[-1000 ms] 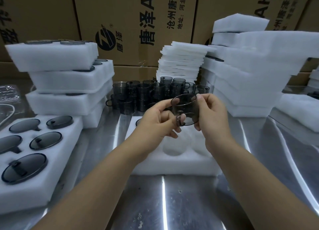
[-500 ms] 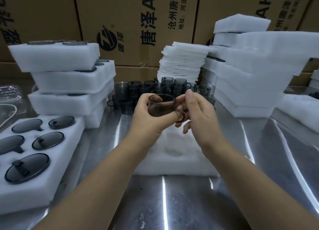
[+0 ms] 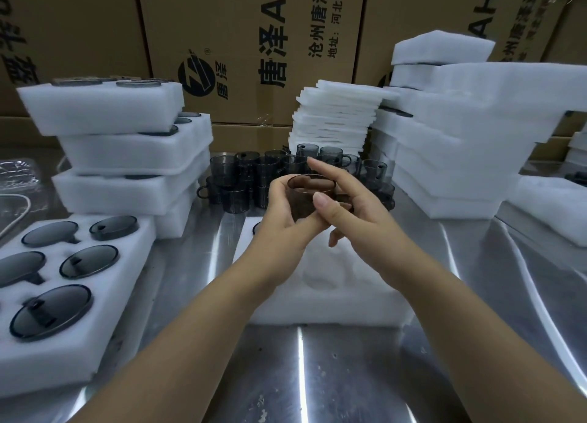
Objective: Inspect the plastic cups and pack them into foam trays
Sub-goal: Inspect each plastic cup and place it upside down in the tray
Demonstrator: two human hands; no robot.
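A small dark see-through plastic cup (image 3: 305, 197) stands upright, mouth up, in my left hand (image 3: 281, 219), whose fingers curl round its wall. My right hand (image 3: 346, 200) pinches the cup too, thumb on the near side and index finger stretched over the far rim. Both hands hover above a white foam tray (image 3: 333, 292) with round pockets on the steel table. One pocket at the tray's far left corner holds a dark cup (image 3: 256, 229), mostly hidden by my left wrist. A cluster of several more dark cups (image 3: 251, 178) stands behind the hands.
A foam tray of dark lids (image 3: 63, 279) lies at the left, with stacked filled trays (image 3: 127, 156) behind it. Thin foam sheets (image 3: 333, 117) and a tall stack of foam trays (image 3: 451, 143) rise at the back right. Cardboard boxes (image 3: 254, 41) wall off the rear.
The cup has turned from lying sideways with its mouth toward me to upright. It passed from my right hand's grasp into my left, and my right hand shifted to the rim.
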